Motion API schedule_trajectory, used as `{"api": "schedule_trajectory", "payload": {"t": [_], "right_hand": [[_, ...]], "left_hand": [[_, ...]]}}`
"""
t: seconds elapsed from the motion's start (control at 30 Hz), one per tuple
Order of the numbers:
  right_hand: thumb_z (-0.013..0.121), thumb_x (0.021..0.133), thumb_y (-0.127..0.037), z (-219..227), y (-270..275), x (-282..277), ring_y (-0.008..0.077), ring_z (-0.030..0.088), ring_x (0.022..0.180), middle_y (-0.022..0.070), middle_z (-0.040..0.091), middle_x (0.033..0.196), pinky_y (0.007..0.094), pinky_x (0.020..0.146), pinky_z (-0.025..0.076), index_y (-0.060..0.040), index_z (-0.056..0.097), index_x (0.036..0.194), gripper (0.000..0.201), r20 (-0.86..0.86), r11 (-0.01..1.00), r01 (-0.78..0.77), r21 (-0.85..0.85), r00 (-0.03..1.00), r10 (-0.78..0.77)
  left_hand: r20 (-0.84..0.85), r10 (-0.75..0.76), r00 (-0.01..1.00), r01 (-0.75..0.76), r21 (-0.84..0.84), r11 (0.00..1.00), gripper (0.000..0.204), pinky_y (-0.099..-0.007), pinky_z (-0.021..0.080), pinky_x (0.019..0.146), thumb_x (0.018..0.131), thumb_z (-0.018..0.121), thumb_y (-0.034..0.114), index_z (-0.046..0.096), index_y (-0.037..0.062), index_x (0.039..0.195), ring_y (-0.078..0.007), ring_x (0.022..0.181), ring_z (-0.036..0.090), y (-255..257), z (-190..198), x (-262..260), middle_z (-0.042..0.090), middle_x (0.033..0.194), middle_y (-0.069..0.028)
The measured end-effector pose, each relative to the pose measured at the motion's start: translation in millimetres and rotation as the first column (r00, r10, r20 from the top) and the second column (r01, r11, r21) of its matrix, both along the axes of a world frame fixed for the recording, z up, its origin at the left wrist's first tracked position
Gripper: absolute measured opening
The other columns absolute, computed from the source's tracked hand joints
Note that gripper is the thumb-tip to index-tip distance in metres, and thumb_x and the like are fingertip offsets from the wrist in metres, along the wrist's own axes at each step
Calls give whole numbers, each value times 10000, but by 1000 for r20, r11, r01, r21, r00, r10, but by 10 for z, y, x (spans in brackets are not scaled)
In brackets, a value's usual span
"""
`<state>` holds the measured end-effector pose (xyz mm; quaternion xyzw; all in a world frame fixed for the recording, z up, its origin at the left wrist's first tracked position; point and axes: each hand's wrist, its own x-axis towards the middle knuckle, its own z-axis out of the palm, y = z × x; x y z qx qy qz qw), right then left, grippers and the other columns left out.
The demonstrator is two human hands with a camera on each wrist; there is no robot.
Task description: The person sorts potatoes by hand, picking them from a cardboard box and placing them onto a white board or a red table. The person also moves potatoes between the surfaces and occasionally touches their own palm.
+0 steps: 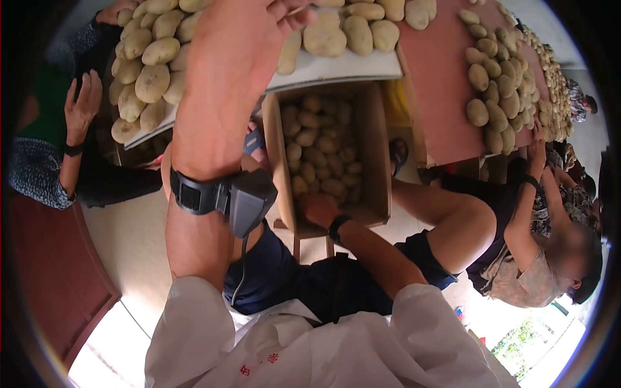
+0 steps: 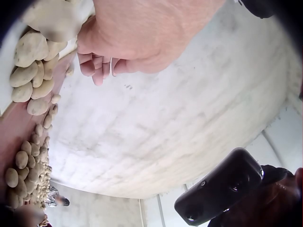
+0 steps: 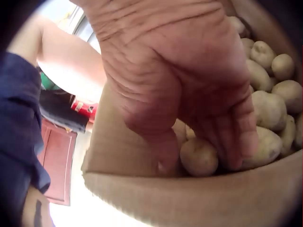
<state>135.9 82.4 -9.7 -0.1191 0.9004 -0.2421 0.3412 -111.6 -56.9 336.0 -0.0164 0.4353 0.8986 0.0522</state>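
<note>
- Right hand (image 1: pixel 318 210): down inside the cardboard box (image 1: pixel 376 155), near end, among the loose potatoes (image 1: pixel 317 145). Fingers loose, thumb apart, one small round potato (image 3: pixel 199 157) between them; grip released, nothing clenched.
- Left hand (image 2: pixel 137 38): raised by the potatoes on the white-topped table (image 1: pixel 362 70). Fingers bent. Looks like something thin and shiny at the fingertips, but it's too small and cut off to be sure; can't tell if it's gripping.
- Box: matte brown, deep, straight-walled, rough cut edge. Potatoes in it are smooth-skinned, tan, round to oval.
- Potato pile (image 1: pixel 152 81) on the white-topped table: larger, pale yellow-tan, dusty skins, some lumpy.
- Red table (image 1: pixel 440 119) right of the box: flat dull top, more oval potatoes (image 1: pixel 491 97) in a long heap.
- In the way: left forearm (image 1: pixel 220 116) and its dark wrist camera (image 1: pixel 252 200) cover part of the white-topped table. Right hand hides some boxed potatoes in the right wrist view.
- Around: patterned sleeve (image 1: pixel 39 168) at left; person in a tan shirt (image 1: pixel 521 278) at right.
</note>
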Motion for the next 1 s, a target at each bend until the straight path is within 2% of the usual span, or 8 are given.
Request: {"api": "schedule_trajectory", "payload": {"t": [0.07,0.13,0.37,0.53,0.67,0.87,0.93,1.0], "right_hand": [[580,852,-173,-62,25,-47,396,704,936,221,724,959,489,771,556,-22,687,1004,240,-41,996,78,-34,996,-79],[616,798,-252,197,58,-246,405,701,938,234,719,978,484,796,556,-4,720,965,317,179,986,-136,100,977,117],[631,770,-335,1315,251,-783,380,698,1009,203,729,1058,477,858,549,-45,754,1063,430,243,988,-43,149,970,5],[653,816,-355,2202,632,-1096,337,718,931,212,720,1049,413,824,558,-7,697,1139,476,186,950,292,-111,945,-269],[700,878,-289,3037,1031,-1372,139,662,776,83,707,974,264,617,503,-17,643,1253,466,275,715,615,-333,789,-550],[651,912,-314,2905,1802,-1919,143,656,753,67,683,930,265,619,488,14,640,1167,415,320,280,733,-620,563,-762],[614,934,-291,2773,1961,-2130,169,678,795,82,684,952,279,627,505,-3,634,1175,376,355,54,783,-620,341,-870],[600,955,-272,2719,2043,-2298,195,696,821,96,678,973,293,637,521,2,609,1216,379,350,7,725,-689,342,-872]], "left_hand": [[14,19,1000,-19,-21,1000,264,-324,504,899,1001,583,97,595,-78,1198,-244,1044,649,-23,15,-23,662,1109,-147],[-88,-87,992,83,-47,995,318,-323,487,893,978,581,120,582,-54,1245,-216,1104,660,-154,-177,-122,666,1192,-131],[-60,-46,997,41,-81,996,346,-328,475,898,1006,554,138,540,-63,1288,-226,1142,638,-109,-72,-48,639,1230,-151],[-52,-56,997,53,-56,997,319,-326,474,888,1004,560,138,554,-44,1266,-221,1122,641,-119,-105,-58,641,1213,-140],[-31,-57,998,56,-46,997,274,-319,477,855,1005,555,123,581,-32,1230,-217,1100,653,-89,-88,-35,648,1188,-130],[-29,-69,997,67,-67,995,304,-325,476,874,997,575,139,559,-30,1249,-222,1127,639,-91,-90,-21,637,1197,-130],[-24,-69,997,68,-65,996,304,-325,476,871,996,576,137,559,-30,1249,-224,1129,638,-98,-90,-23,637,1196,-130],[-29,-90,996,88,-59,994,305,-326,479,867,994,579,135,559,-28,1251,-229,1131,638,-100,-115,-35,638,1196,-129]]}}
